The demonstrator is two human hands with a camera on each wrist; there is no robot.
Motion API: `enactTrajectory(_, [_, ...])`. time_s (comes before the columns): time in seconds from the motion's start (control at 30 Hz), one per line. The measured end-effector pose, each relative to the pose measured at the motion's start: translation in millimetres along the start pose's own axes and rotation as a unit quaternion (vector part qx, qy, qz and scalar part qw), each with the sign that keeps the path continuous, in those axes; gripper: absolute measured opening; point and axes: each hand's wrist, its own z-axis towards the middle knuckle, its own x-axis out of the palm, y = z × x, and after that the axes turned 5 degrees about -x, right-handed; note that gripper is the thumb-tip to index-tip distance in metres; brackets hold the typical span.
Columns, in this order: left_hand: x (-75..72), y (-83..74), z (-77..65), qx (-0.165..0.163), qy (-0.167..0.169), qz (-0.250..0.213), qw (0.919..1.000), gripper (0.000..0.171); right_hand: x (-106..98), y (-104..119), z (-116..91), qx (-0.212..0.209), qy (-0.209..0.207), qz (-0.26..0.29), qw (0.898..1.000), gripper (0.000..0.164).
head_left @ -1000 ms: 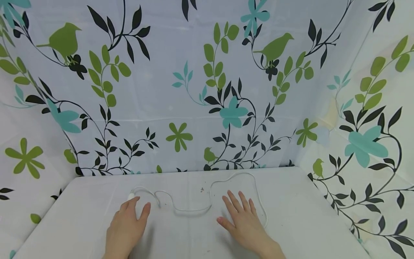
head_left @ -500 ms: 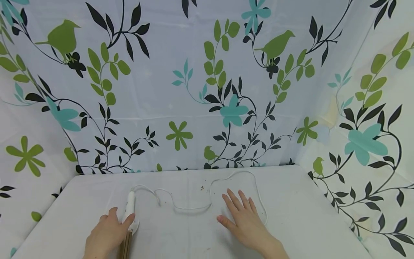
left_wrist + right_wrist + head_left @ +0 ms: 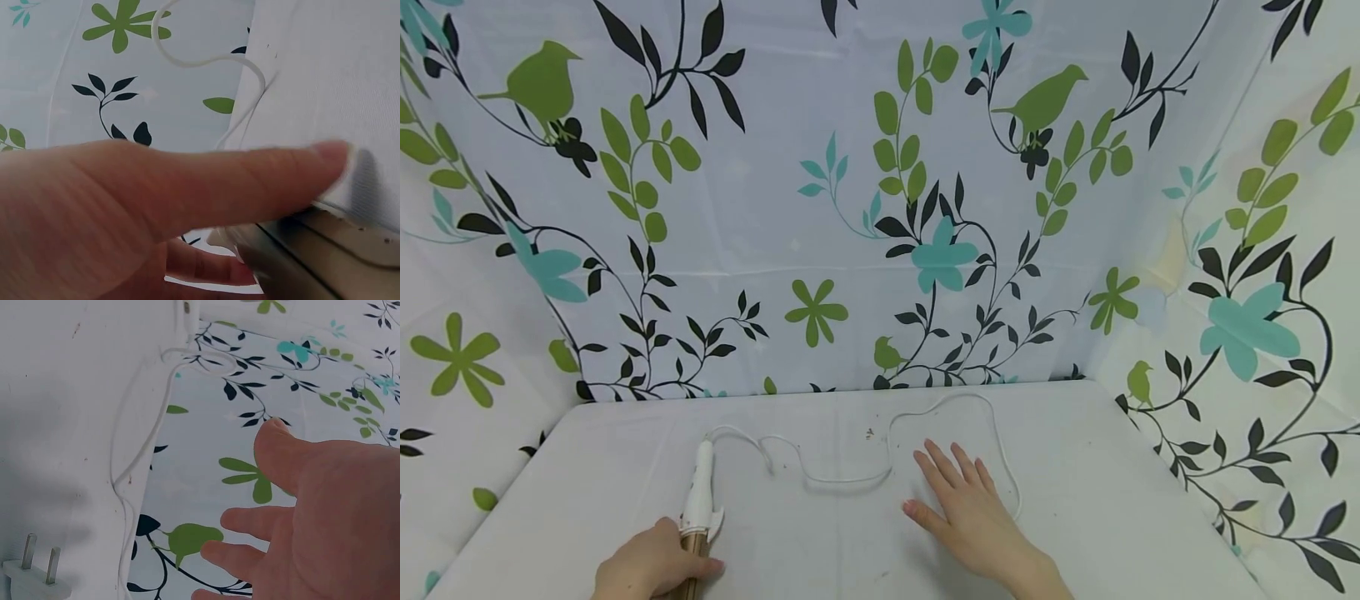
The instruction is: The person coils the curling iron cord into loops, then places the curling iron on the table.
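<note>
"How many tools lie on the bench [image 3: 805, 546]?"

"One: a white-handled hair iron [image 3: 701, 492], at the person's left, handle pointing away. The left hand's [image 3: 643, 562] fingers hold it by the brown barrel [image 3: 696, 543], thumb crossing over, just beside the handle."

"And the second of two hands, the right hand [image 3: 966, 529]?"

"Fingers spread wide above the bench, near one white cord [image 3: 850, 482]. The right wrist view adds one plug [image 3: 37, 581] with two metal prongs [image 3: 29, 551], on the bench."
</note>
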Motion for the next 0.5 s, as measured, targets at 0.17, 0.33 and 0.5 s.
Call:
enactTrajectory(0.17, [1.5,0.4,-0.9,0.022,-0.001,-0.011,0.9997,0.057,0.2,-1.5,-0.9,-0.004,0.012,0.001,1.0,0.07])
enactTrajectory(0.33, [1.0,5.2,0.6,0.021,-0.018,0.001,0.9996,0.044,0.7,-2.9,-1.5,-0.004,0.022,-0.003,1.0,0.073])
enactTrajectory(0.5, [-7.4,7.9,1.6,0.02,-0.043,-0.006,0.9989,0.043,-0.5,-3.3,-2.4,-0.003,0.021,-0.008,1.0,0.072])
